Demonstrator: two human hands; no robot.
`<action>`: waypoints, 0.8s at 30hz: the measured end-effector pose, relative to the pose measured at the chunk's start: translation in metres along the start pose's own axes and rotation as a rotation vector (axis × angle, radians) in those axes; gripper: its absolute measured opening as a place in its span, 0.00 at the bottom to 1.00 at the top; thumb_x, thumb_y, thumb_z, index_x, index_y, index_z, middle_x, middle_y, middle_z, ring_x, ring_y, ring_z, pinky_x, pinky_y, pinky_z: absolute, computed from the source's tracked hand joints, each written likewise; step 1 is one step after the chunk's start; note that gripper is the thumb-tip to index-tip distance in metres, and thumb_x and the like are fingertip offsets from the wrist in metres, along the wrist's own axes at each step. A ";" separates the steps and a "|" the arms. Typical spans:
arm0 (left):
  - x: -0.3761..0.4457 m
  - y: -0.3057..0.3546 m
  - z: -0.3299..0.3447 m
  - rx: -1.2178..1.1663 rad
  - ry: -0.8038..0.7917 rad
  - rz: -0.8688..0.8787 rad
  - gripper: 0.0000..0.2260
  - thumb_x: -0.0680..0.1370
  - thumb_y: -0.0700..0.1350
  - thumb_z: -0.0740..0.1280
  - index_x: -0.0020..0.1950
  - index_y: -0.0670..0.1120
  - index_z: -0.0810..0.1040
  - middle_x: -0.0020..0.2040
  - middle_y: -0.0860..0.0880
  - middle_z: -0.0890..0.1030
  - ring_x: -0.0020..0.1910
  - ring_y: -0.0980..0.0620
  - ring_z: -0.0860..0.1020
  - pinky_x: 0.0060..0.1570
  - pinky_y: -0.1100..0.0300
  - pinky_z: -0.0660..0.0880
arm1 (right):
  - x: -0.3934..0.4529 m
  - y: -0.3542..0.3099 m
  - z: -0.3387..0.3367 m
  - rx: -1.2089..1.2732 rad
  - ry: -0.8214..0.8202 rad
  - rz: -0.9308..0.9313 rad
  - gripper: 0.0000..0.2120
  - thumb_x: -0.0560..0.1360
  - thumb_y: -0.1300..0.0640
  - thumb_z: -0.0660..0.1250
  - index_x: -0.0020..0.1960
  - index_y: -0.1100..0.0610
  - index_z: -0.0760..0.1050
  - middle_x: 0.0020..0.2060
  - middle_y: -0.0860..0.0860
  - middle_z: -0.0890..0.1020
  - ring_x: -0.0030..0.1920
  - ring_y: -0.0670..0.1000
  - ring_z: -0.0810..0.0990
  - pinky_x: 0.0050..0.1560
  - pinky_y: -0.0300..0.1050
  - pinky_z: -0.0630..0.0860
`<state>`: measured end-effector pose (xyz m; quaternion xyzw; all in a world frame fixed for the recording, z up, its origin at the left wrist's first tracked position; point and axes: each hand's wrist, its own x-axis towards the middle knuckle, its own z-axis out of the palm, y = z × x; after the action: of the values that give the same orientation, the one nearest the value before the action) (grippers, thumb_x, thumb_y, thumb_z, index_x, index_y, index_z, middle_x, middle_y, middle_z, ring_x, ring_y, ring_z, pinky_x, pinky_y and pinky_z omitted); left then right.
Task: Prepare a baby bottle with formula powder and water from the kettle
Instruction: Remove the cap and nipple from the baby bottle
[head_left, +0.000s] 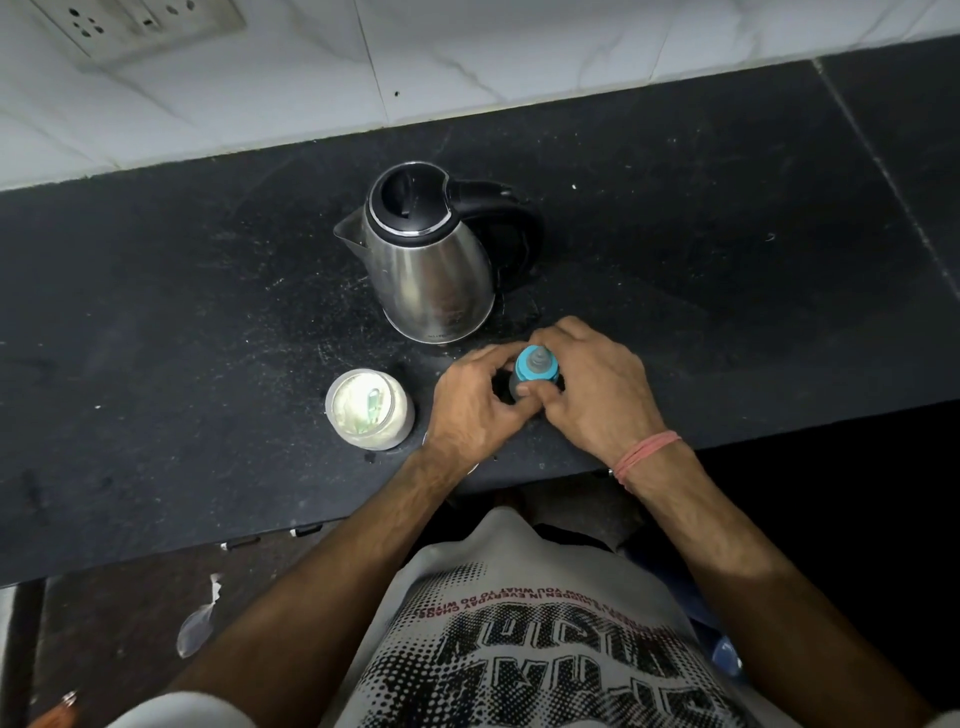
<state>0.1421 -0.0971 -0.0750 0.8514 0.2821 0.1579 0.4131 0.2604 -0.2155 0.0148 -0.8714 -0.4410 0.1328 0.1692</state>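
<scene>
Black counter (727, 218): both hands around bottle (536, 365).

Kettle (434, 270) – polished steel, glossy black plastic lid; countertop (156, 291) – dark matt stone, scuffed.

Black stone counter (156, 322), dusted pale. It bore a steel kettle (434, 270), an open jar of formula powder (370, 409) and a baby bottle (535, 371).
</scene>
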 end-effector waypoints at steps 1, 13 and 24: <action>0.001 -0.001 0.000 0.021 -0.004 0.021 0.25 0.75 0.56 0.75 0.72 0.54 0.86 0.62 0.56 0.89 0.59 0.55 0.86 0.61 0.50 0.84 | -0.001 0.000 0.001 -0.004 0.005 -0.013 0.23 0.78 0.44 0.78 0.69 0.52 0.80 0.62 0.46 0.79 0.60 0.51 0.82 0.60 0.48 0.79; -0.002 -0.006 0.006 0.060 -0.011 0.050 0.25 0.78 0.62 0.71 0.74 0.56 0.85 0.59 0.58 0.89 0.53 0.60 0.77 0.54 0.64 0.72 | 0.000 0.008 0.000 -0.028 -0.078 -0.130 0.26 0.82 0.49 0.75 0.78 0.50 0.76 0.70 0.45 0.78 0.68 0.52 0.81 0.69 0.49 0.77; 0.003 -0.010 -0.002 0.032 -0.069 0.048 0.24 0.78 0.49 0.78 0.74 0.59 0.85 0.62 0.60 0.90 0.57 0.58 0.82 0.61 0.52 0.82 | -0.009 0.006 0.022 -0.147 0.068 0.130 0.37 0.75 0.19 0.62 0.64 0.51 0.73 0.54 0.49 0.83 0.49 0.55 0.86 0.48 0.52 0.79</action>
<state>0.1397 -0.0891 -0.0812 0.8692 0.2498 0.1339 0.4051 0.2513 -0.2219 -0.0071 -0.9122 -0.3860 0.0813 0.1107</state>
